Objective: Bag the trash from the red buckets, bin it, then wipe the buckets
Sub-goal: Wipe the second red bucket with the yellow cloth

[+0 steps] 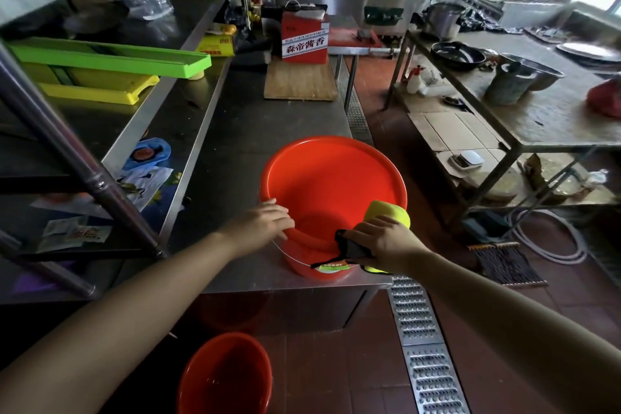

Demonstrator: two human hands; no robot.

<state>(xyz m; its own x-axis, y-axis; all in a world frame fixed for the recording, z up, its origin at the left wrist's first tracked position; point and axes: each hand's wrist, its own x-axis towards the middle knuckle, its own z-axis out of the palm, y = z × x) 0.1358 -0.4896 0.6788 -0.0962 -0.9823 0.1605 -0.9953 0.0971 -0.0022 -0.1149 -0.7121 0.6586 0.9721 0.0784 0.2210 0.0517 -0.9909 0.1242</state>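
bucket on top: my red bucket (336, 185) stands upright at the near right corner of the tabletop (242, 131), and its inside looks bare.
my left hand (265, 222): it rests on the near left rim of that bucket, fingers out flat and loose, holding nothing.
my right hand (386, 242): it grips a yellow cloth (389, 212) with a black edge, pressed on the near right rim of the bucket.
cloth: part of it sticks up above my fingers, part hangs down the outside wall of the bucket.
other bucket: a second red bucket (225, 376) stands on the floor (336, 363) below the near edge of the tabletop, close to me.
wood board (300, 79): it lies at the far end of the tabletop, with a red and white box (305, 33) at its far edge.
trays: a green tray (111, 57) sits over a yellow tray (100, 87) on the shelf to the left.
floor drain: a metal grate (423, 346) runs along the floor to the right of the tabletop.
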